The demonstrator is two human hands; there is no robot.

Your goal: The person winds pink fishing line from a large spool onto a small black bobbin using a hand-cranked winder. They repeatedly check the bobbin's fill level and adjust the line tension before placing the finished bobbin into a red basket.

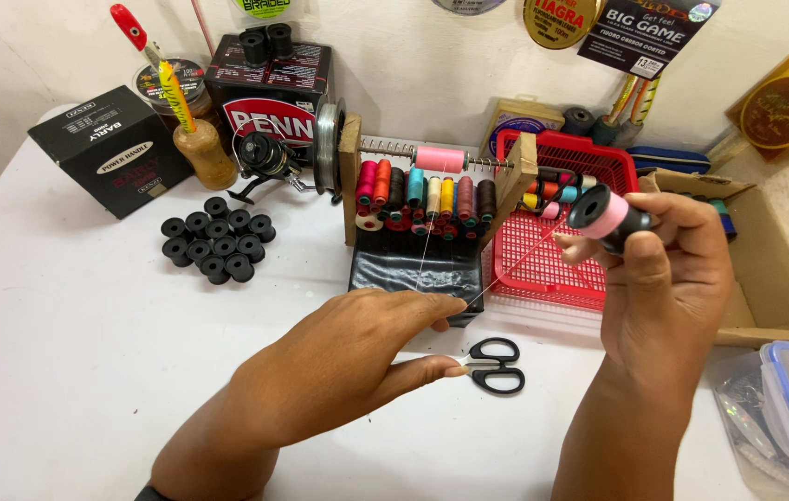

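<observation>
While the right hand (668, 278) grips a pink-wound spool (610, 217), axis tilted leftward, the left hand (367, 348) pinches its thread (515, 269) near the scissors (495, 365).

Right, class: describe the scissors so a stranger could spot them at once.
Start at the red basket on the white table. Just in front of its near left corner, beside the left hand, lie the scissors. They are the only all-black looped-handle tool, unlike the round black spools.

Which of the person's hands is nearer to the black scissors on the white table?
Left. The left hand has its fingertips right beside the scissors. The right hand is raised above and to their right, holding a pink-wound spool.
</observation>
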